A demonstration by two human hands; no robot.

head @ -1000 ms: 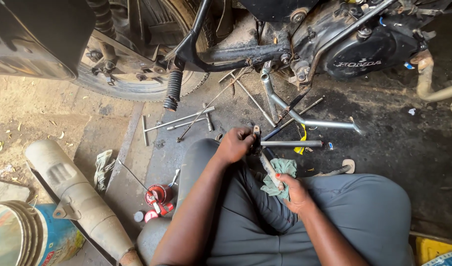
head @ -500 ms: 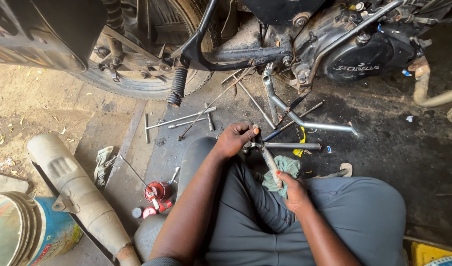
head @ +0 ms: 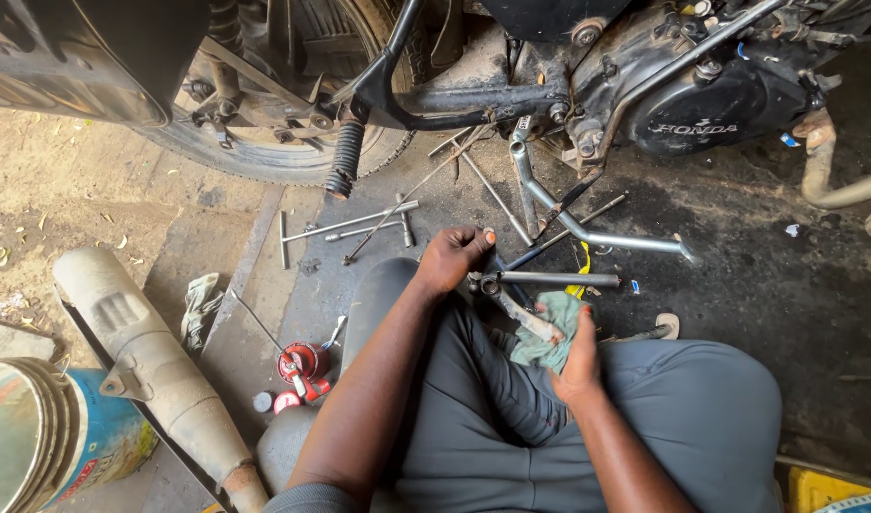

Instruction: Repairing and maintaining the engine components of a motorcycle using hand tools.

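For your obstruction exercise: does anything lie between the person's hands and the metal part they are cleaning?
Partly. The left hand grips the metal part directly at its upper end. A green rag lies between the right hand and the part's lower end.

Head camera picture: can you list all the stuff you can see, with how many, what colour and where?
Motorcycle: one, black, top.
Rear tyre: one, black, upper left.
Long rods and wrenches: several, silver, ground under the bike.
Metal part: one, grey, by the knees.
Rag: one, green, centre.
Oil can: one, red, lower left.
Exhaust muffler: one, dull silver, left.
Bucket: one, blue, bottom left.
Left hand: on the metal part's end.
Right hand: holding the rag.
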